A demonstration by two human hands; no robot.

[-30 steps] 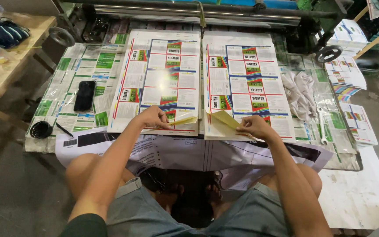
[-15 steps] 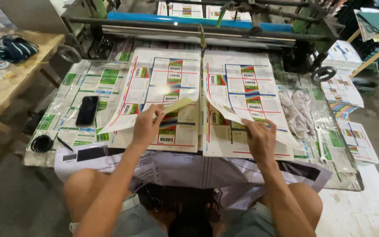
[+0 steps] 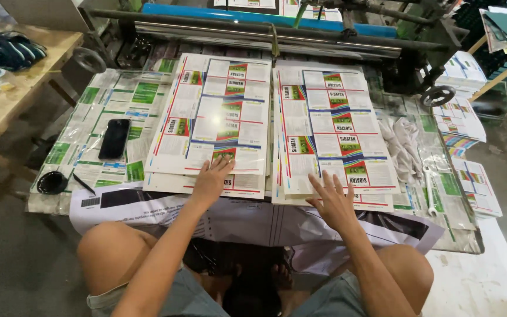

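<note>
Both lifted sheets lie flat again; left hand (image 3: 211, 181) and right hand (image 3: 334, 201) rest open-gripped on stacks (image 3: 215, 117).

The left stack (image 3: 212, 120) was printed white, crossed by red lines and patched with green, red and rainbow-striped blocks. The same pattern was borne by the right stack (image 3: 333, 126). The sheets (image 3: 121, 111) spread under them were marked with green blocks on white. A black phone (image 3: 114, 138) and a black round lid (image 3: 51, 182) were seen on these. The roller (image 3: 265, 16) behind was coloured blue. The bench (image 3: 13, 94) was of pale brown wood. The shorts (image 3: 183, 299) were grey-green.
</note>
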